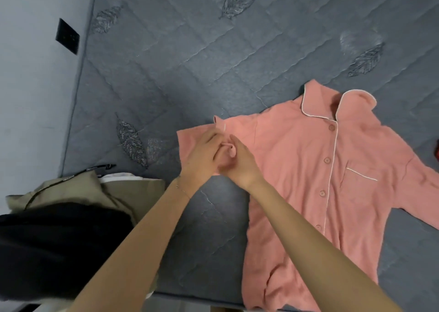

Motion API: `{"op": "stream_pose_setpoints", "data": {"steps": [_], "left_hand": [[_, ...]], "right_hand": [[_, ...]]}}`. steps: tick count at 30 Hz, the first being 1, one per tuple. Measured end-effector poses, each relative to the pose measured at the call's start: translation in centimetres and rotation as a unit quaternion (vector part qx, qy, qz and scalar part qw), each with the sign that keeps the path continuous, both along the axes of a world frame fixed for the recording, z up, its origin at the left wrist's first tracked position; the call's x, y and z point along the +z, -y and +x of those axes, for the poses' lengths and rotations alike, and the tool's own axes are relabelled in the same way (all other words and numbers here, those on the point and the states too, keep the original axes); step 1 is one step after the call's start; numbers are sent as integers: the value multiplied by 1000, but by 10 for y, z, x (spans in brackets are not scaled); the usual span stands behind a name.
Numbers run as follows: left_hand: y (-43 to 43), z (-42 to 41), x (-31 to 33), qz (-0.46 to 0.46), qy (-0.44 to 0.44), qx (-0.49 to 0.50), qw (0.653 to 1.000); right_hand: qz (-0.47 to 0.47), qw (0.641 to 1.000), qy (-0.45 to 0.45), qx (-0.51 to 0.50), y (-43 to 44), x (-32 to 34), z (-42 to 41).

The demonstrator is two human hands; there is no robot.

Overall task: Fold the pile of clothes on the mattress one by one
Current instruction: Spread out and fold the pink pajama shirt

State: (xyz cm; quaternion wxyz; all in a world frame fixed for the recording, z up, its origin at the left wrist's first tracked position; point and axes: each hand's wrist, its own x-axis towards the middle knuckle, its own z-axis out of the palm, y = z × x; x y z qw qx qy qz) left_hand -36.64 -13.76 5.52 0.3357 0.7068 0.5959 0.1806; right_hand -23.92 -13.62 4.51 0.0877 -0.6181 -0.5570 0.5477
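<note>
A pink button-up pyjama shirt [308, 169] with white piping lies front-up on the grey quilted mattress [178, 62], collar toward the far side. Its left sleeve stretches out to the left. Both my hands meet on that sleeve. My left hand [204, 154] pinches the sleeve cloth near the cuff. Right beside it, my right hand [240, 164] grips a raised fold of the same sleeve. The shirt's other sleeve runs off toward the right edge.
A pile of clothes lies at the near left: a black garment [59, 247] over khaki ones [99, 190]. A pale wall with a dark switch plate [67, 36] borders the mattress on the left. Something red [436, 150] shows at the right edge.
</note>
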Motion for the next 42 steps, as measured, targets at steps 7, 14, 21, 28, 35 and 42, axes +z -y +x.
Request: {"op": "stream_pose_setpoints", "data": {"steps": [7,14,21,28,35,42], "left_hand": [[2,114,2,-35,69,14,997],[3,222,4,-76,81,6,994],[16,266,-34,-94,-133,-7,987],[20,315,-59,-109,-189,-2,976],[25,329,-72,-164,-228,-48,958],[33,377,-61,-81,-260,-145,951]], "right_hand": [[-84,969,-136,-191,0,-1,109],[-19,959,-55,-278,5,-4,206],[13,919,-52,-390,-9,-8,300],[14,894,-9,-448,2,-25,371],[18,911,31,-411,18,-40,397],[93,955,217,-177,50,-39,414]]}}
